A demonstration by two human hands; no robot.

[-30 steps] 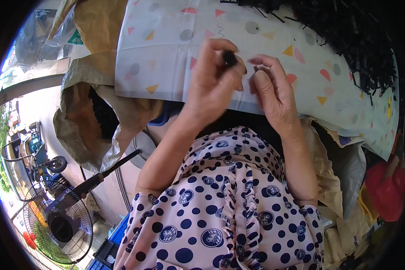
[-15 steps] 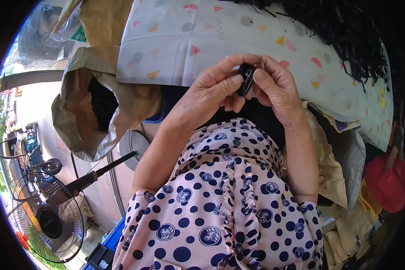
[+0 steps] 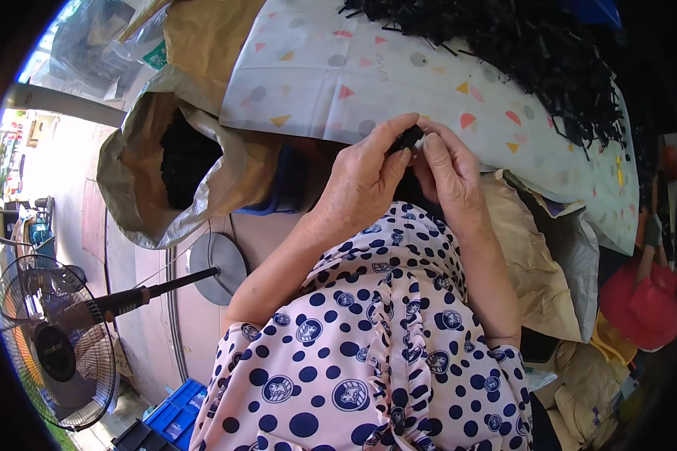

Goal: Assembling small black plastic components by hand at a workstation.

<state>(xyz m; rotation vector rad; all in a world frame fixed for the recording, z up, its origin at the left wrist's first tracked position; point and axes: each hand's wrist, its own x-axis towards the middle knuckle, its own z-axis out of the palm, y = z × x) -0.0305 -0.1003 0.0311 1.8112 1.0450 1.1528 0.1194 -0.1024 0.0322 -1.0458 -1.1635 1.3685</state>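
A small black plastic part is held up in front of my chest, at the near edge of the table. My left hand is closed on it, thumb and index finger pinching its left side. On its other side my right hand is also closed, its thumb upright against the part's right end. The fingers cover much of the piece, so its exact kind cannot be made out. Beyond my hands, a large heap of thin black plastic pieces lies on the patterned white table cover.
A sack with black pieces inside stands open at left, beside a dark blue bin. A standing fan is lower left, near blue crates. Brown paper sacking hangs at right, near a red item.
My hands have come closer together and turned, so the black part shows less between the fingers. The whole view has shifted a little, with the heap now showing more.
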